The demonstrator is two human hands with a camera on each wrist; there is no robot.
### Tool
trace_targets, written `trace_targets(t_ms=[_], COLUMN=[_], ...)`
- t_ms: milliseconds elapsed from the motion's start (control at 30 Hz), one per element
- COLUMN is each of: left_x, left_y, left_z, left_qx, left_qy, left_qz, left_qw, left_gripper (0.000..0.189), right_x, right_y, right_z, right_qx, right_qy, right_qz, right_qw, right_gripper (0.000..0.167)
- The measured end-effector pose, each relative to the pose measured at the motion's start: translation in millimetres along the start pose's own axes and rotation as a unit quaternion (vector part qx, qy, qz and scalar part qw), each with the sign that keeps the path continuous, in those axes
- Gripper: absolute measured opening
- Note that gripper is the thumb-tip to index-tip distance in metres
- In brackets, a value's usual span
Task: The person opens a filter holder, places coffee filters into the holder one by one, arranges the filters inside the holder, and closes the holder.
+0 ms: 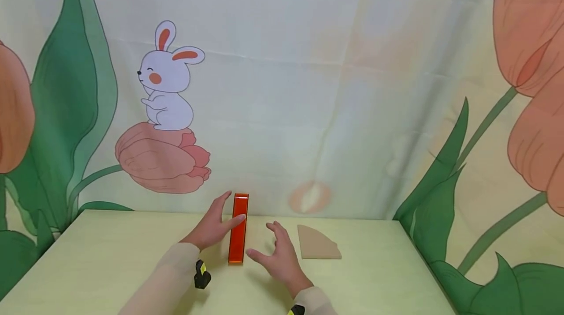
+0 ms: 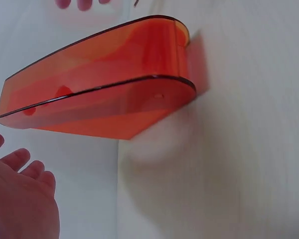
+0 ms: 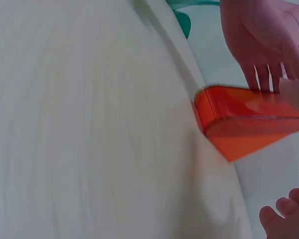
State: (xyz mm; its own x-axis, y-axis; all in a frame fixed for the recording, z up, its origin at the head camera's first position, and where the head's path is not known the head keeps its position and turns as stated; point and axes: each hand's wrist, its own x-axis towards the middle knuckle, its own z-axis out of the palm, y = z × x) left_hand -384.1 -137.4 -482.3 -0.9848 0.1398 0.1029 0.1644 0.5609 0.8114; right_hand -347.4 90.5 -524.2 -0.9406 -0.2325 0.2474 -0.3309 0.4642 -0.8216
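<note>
A narrow, translucent red-orange box (image 1: 237,244) with dark edges and a rounded end stands on the table between the two hands. My left hand (image 1: 213,224) is at its left side, the thumb overlapping the front in the head view and the other fingers spread. Straight left-hand fingers reach the box's red side (image 3: 234,104) in the right wrist view. To the right of the box, my right hand (image 1: 279,258) has its thumb and fingers spread apart with nothing between them. Its thumb tip points at the box's lower right edge.
A flat tan fan-shaped piece (image 1: 318,244) lies on the table (image 1: 374,276), right of the right hand. Behind the table hangs a cloth backdrop (image 1: 273,109) printed with a rabbit and tulips. Each wrist wears a black camera mount (image 1: 202,276).
</note>
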Motion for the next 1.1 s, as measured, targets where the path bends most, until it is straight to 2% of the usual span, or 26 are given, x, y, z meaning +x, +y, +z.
trace_targets(t_ms=[200, 400, 567, 833, 1033, 1100], left_x=[10.9, 18.2, 23.1, 27.3, 33.7, 36.9], left_y=[2.5, -0.2, -6.1, -3.8, -0.5, -1.6], left_z=[0.9, -0.1, -0.8, 1.7, 4.7, 6.9], left_qx=[-0.029, -0.084, -0.117, -0.15, -0.176, -0.199], left_qy=[-0.006, -0.03, -0.043, -0.037, -0.025, -0.02], left_qz=[-0.014, -0.026, -0.029, -0.036, -0.047, -0.052], left_qw=[0.9995, 0.9957, 0.9917, 0.9873, 0.983, 0.9784], left_gripper=[0.101, 0.102, 0.091, 0.08, 0.078, 0.077], right_x=[0.9, 4.0, 6.4, 8.0, 9.6, 10.1], right_y=[-9, -12, -16, -27, -31, -32], right_z=[32, 55, 68, 79, 83, 84], right_qx=[0.075, 0.099, 0.121, 0.141, 0.146, 0.146], right_qy=[0.004, 0.02, 0.055, 0.113, 0.122, 0.125], right_qz=[0.019, 0.07, 0.086, 0.099, 0.117, 0.119], right_qw=[0.997, 0.9924, 0.9873, 0.9786, 0.9747, 0.9741], right_gripper=[0.083, 0.087, 0.088, 0.077, 0.072, 0.071])
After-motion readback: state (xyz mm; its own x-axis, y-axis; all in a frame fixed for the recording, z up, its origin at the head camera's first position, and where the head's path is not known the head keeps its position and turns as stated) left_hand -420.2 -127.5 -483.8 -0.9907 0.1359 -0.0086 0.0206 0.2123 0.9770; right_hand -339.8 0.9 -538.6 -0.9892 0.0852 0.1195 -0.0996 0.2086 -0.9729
